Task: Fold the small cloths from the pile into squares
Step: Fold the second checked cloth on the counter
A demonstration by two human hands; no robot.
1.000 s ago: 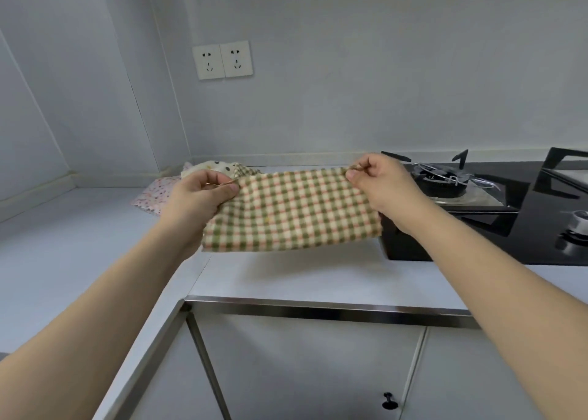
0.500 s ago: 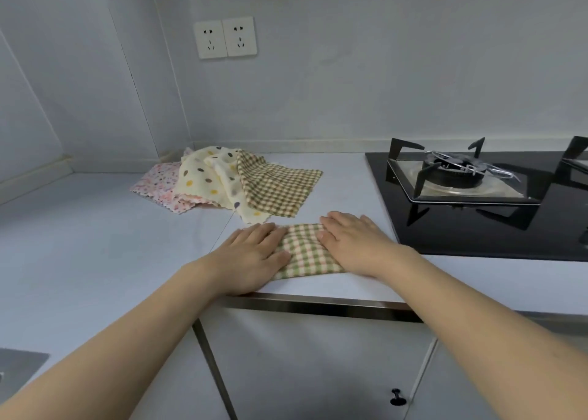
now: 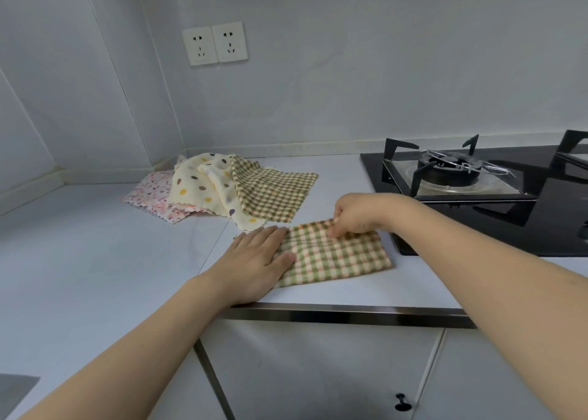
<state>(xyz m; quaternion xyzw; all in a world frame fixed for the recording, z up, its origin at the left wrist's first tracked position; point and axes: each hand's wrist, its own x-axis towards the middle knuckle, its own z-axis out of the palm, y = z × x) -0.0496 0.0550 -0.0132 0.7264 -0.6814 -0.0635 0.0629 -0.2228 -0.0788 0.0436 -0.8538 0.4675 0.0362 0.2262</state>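
A green-checked cloth (image 3: 337,257), folded into a long strip, lies on the white counter (image 3: 95,244) near its front edge. My left hand (image 3: 257,260) lies flat with straight fingers on the strip's left end. My right hand (image 3: 353,216) has curled fingers that pinch the strip's far edge near the middle. Behind them sits the pile: a second green-checked cloth (image 3: 273,190), a cream polka-dot cloth (image 3: 200,184) and a pink speckled cloth (image 3: 152,193).
A black gas hob (image 3: 477,203) with a burner and pan supports borders the folded cloth on the right. A double wall socket (image 3: 214,44) is above the pile. The counter's metal front edge (image 3: 350,314) runs just below my hands, cabinet doors beneath.
A second ago I held the cloth stretched in the air with both hands. It then came down onto the counter under flat hands. Now my right hand has moved to pinch the far edge.
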